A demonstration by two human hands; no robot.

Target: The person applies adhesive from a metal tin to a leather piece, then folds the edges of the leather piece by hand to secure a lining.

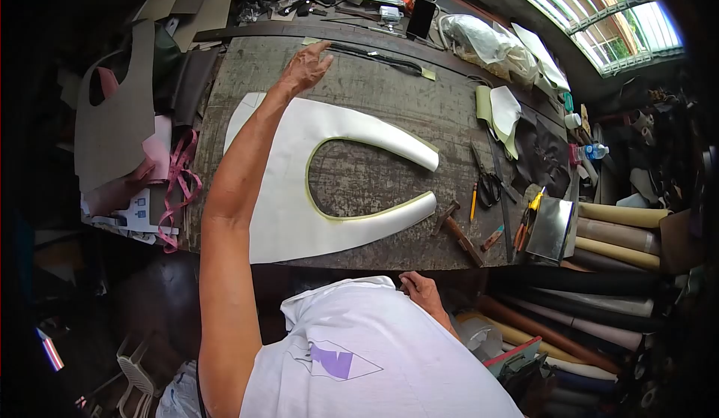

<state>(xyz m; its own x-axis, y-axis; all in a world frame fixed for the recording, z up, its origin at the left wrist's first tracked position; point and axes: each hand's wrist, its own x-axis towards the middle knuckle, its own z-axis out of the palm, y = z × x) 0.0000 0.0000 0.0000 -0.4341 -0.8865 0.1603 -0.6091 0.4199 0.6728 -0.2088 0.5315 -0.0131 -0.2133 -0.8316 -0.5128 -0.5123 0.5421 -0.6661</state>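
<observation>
My left hand (305,68) reaches over the far side of the worktable, its fingers apart at the left end of a bundle of thin black strips (382,58). Under my left forearm lies a large white U-shaped sheet piece (281,186), flat, its two arms pointing right and its inner edge lined in yellow-green. My right hand (425,292) is low against my white shirt, just below the table's near edge. Its fingers are curled, and what they hold, if anything, is hidden.
On the worn wooden table (367,178) lie a hammer (459,240), scissors (488,187), a yellow pencil (473,201) and a metal block (550,228). Material rolls (622,231) are stacked right. Pink tape (180,182) hangs left, beside grey sheets (116,133). A plastic bag (487,43) sits at the back.
</observation>
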